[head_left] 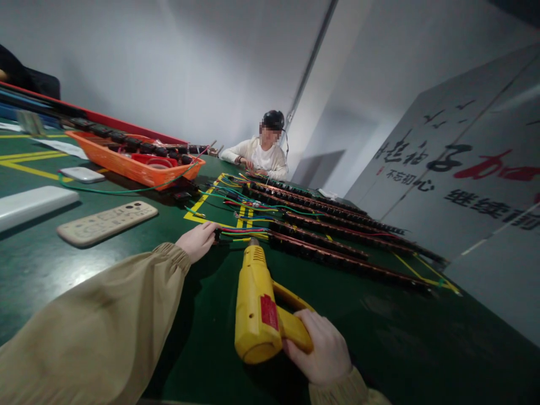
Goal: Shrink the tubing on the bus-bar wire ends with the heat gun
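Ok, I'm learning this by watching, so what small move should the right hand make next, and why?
I'd probably have the right hand shift the yellow heat gun slightly rightward: its nozzle is right by the coloured wires, and the left hand is at their left end, seemingly close enough to catch stray heat if it's on.

Green tabletop (400, 343) lies open right of yellow heat gun (256, 306), long dark bars (337, 259) block passage beyond, orange basket (137, 166) stands far left.

The right hand (323, 350) grips a yellow heat gun (258, 309) (nozzle near the colored wires (244, 231)).
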### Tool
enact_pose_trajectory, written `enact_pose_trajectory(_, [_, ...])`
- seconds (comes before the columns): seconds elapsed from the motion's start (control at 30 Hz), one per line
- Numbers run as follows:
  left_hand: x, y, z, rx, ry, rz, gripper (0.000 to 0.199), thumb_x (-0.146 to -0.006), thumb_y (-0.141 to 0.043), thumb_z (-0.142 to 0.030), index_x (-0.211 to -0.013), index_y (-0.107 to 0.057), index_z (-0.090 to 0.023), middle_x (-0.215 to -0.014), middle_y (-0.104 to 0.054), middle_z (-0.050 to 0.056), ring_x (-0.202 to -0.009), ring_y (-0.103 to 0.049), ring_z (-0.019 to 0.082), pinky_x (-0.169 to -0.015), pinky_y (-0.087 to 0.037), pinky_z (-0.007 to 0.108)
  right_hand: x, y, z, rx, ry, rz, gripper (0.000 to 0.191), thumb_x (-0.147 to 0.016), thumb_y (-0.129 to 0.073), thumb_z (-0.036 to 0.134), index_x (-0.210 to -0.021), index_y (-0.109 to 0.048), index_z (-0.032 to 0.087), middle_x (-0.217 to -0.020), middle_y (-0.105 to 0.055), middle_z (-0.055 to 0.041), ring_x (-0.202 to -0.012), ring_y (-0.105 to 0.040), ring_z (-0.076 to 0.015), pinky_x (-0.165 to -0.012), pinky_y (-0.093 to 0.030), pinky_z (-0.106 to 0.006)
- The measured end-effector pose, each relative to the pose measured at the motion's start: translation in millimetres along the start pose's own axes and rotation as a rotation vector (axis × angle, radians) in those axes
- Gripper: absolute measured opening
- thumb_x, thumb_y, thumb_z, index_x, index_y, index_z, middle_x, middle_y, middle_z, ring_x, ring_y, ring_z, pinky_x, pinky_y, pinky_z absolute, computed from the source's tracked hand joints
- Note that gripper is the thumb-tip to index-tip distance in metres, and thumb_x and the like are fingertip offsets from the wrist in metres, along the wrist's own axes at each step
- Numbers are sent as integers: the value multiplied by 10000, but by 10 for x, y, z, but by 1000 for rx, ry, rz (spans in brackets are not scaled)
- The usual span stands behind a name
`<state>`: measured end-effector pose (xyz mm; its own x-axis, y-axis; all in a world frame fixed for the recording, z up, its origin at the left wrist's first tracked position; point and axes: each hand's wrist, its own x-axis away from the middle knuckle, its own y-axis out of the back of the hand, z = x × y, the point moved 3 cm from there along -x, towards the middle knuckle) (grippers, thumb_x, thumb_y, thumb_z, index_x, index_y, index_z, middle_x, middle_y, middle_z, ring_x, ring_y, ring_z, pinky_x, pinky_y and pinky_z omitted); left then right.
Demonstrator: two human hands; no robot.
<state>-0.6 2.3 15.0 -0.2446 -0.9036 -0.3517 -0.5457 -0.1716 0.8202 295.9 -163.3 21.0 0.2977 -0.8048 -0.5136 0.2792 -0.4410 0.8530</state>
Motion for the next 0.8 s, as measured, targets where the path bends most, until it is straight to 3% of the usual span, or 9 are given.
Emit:
enact_pose_trajectory(0.2, [1, -9, -17, 38, 26, -28, 361, -898, -229, -342, -1029, -539, -213, -1074, -579, 63, -1018, -535, 195, -901, -415, 325, 10, -15, 154, -35, 38, -29, 313, -753, -541, 489, -784, -585, 181, -714, -612, -45, -628, -561, -174, -586, -396, -296])
enact_pose_trajectory(0.53, [-32, -73, 62, 109, 26, -40, 367, -903, -239, -376, -1024, -546, -216, -1088, -581, 54, -1043, -529, 188, -935, -397, 321, -64, -63, 538, -154, 108, 48, 396, -725, -525, 584, -733, -557, 189, -658, -568, -28, -609, -529, -176, -571, -366, -308])
enact_pose_trajectory(0.8, [-29, -70, 54, 135, 6, -46, 391, -904, -232, -384, -1042, -548, -200, -1072, -581, 69, -1032, -536, 191, -948, -398, 332, -63, -59, 548, -179, 103, 62, 440, -726, -516, 629, -745, -569, 193, -666, -584, -29, -614, -547, -178, -574, -373, -307])
